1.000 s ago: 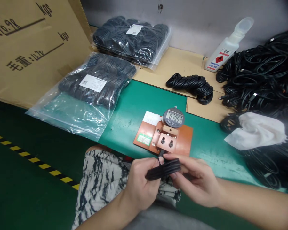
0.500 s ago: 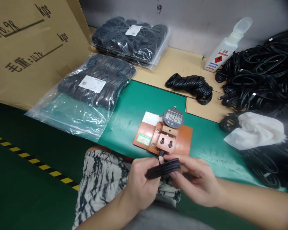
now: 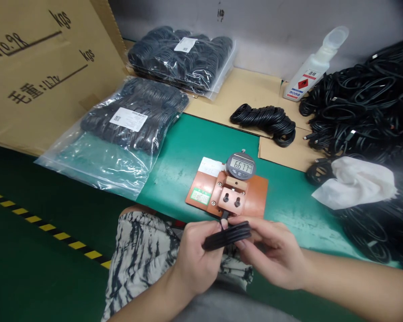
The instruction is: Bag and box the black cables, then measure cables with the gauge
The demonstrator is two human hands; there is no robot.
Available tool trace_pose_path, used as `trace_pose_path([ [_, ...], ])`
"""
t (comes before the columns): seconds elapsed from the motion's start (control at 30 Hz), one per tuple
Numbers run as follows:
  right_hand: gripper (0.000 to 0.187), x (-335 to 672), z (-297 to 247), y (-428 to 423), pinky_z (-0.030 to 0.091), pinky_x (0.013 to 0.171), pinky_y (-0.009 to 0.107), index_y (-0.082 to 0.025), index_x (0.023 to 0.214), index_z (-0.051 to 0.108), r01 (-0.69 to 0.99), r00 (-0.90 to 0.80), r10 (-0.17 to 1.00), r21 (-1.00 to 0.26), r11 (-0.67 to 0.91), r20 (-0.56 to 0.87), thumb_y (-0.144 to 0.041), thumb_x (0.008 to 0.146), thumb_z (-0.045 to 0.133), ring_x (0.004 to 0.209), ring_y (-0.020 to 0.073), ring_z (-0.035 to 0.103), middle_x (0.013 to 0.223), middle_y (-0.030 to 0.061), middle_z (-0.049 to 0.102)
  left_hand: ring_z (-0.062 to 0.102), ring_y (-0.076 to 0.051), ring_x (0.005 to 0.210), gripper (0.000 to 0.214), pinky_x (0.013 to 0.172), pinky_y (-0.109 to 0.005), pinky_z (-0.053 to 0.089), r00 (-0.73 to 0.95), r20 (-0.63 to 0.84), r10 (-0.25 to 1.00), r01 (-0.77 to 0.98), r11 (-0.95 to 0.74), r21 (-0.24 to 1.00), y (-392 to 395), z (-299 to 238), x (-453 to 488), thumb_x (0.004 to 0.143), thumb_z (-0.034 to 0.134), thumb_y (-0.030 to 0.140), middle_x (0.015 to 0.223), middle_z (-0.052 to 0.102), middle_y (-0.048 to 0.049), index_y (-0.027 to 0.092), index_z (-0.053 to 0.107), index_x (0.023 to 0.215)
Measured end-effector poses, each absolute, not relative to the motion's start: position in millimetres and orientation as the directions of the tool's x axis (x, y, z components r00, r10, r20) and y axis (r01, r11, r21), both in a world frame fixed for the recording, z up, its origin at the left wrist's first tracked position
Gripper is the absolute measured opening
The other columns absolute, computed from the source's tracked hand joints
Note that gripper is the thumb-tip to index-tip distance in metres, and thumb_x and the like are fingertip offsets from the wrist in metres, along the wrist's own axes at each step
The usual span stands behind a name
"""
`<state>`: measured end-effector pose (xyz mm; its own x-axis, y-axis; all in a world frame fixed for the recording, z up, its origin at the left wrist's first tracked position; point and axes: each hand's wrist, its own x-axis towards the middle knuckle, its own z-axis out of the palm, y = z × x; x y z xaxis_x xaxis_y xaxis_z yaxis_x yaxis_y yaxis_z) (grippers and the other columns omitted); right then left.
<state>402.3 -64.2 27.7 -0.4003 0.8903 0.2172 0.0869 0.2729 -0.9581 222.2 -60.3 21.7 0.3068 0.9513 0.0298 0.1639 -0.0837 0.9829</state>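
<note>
Between my hands is a coiled black cable (image 3: 227,237). My left hand (image 3: 199,255) is closed on the coil's left side, and the fingers of my right hand (image 3: 272,250) pinch its right end. The cable's black connector (image 3: 225,215) points away from me and meets the front of a copper-coloured metal block (image 3: 231,197); how far it goes in is hidden. Above that block, a round digital dial gauge (image 3: 241,166) reads about 6677. Block and gauge are mounted on an orange-brown base plate (image 3: 258,190) at the edge of the green table (image 3: 174,147).
Bagged black cables (image 3: 181,60) lie at the back, with another clear bag (image 3: 134,120) nearer. A cardboard box (image 3: 53,67) stands left. Coiled cables (image 3: 265,121) rest on cardboard. Rightward are a white bottle (image 3: 305,78), a heap of loose cables (image 3: 362,103) and white cloth (image 3: 359,183).
The gauge reading has gone from about 6665 to about 6677. Both hands keep their hold on the coil almost unmoved; the view has shifted slightly.
</note>
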Motion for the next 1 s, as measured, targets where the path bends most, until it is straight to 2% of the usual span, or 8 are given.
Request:
trace_pose_path([
  [0.2, 0.037, 402, 29, -64, 0.041, 0.046, 0.018, -0.019, 0.128, 0.052, 0.074, -0.401, 0.888, -0.958, 0.277, 0.226, -0.007, 0.093, 0.053, 0.046, 0.008, 0.046, 0.058, -0.006, 0.051, 0.043, -0.012, 0.05, 0.031, 0.051, -0.024, 0.035, 0.28, 0.048, 0.959, 0.176, -0.1, 0.979, -60, 20, 222, 0.091, 0.052, 0.021, 0.055, 0.048, 0.0013, 0.018, 0.053, 0.061],
  [0.4, 0.039, 402, 27, -64, 0.041, 0.047, 0.019, -0.019, 0.129, 0.052, 0.08, -0.391, 0.887, -0.951, 0.298, 0.245, -0.006, 0.092, 0.053, 0.046, 0.0083, 0.044, 0.059, -0.0063, 0.05, 0.035, -0.01, 0.051, 0.035, 0.05, -0.024, 0.029, 0.313, 0.012, 0.95, 0.151, -0.062, 0.987, -60, 21, 222, 0.096, 0.048, 0.024, 0.057, 0.038, 0.0037, 0.018, 0.045, 0.062],
  [0.83, 0.041, 402, 28, -63, 0.039, 0.047, 0.018, -0.02, 0.13, 0.051, 0.08, -0.41, 0.882, -0.954, 0.288, 0.231, -0.006, 0.092, 0.053, 0.046, 0.0079, 0.044, 0.06, -0.0066, 0.049, 0.035, -0.01, 0.051, 0.036, 0.05, -0.024, 0.028, 0.315, -0.001, 0.949, 0.149, -0.048, 0.988, -60, 21, 222, 0.096, 0.046, 0.023, 0.057, 0.038, 0.004, 0.018, 0.045, 0.061],
  [1.0, 0.037, 403, 33, -64, 0.039, 0.046, 0.017, -0.023, 0.121, 0.053, 0.049, -0.431, 0.873, -0.961, 0.273, 0.227, -0.007, 0.089, 0.058, 0.047, 0.0083, 0.048, 0.062, -0.0058, 0.052, 0.036, -0.011, 0.048, 0.035, 0.049, -0.026, 0.027, 0.313, 0.073, 0.947, 0.172, -0.132, 0.976, -70, 19, 219, 0.095, 0.046, 0.023, 0.056, 0.036, 0.0035, 0.02, 0.04, 0.06],
])
